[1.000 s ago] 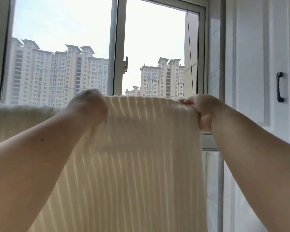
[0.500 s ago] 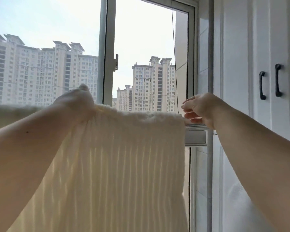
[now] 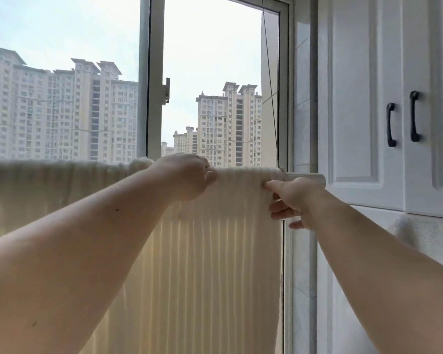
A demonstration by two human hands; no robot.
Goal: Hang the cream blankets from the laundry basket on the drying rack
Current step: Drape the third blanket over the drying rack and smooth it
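A cream ribbed blanket (image 3: 215, 264) hangs over the drying rack in front of the window, its top fold lying along the bar. My left hand (image 3: 187, 177) is closed on that top fold near its left end. My right hand (image 3: 292, 200) rests against the blanket's upper right edge, thumb tip on the cloth and fingers apart, gripping nothing. The rack's pale end piece (image 3: 306, 177) sticks out to the right of the blanket; the rest of the bar is hidden. A second cream blanket (image 3: 49, 190) hangs to the left. No laundry basket is in view.
White wall cabinets (image 3: 363, 111) with black handles (image 3: 390, 125) stand close on the right. The window frame and its latch (image 3: 167, 90) are behind the rack. A thin wire (image 3: 269, 72) runs up from the rack's right end. A pipe (image 3: 313, 251) runs down the corner.
My right hand let go of the blanket's top corner and now rests lower on its right edge. The blanket dropped onto the bar. My left hand stayed closed on the top fold.
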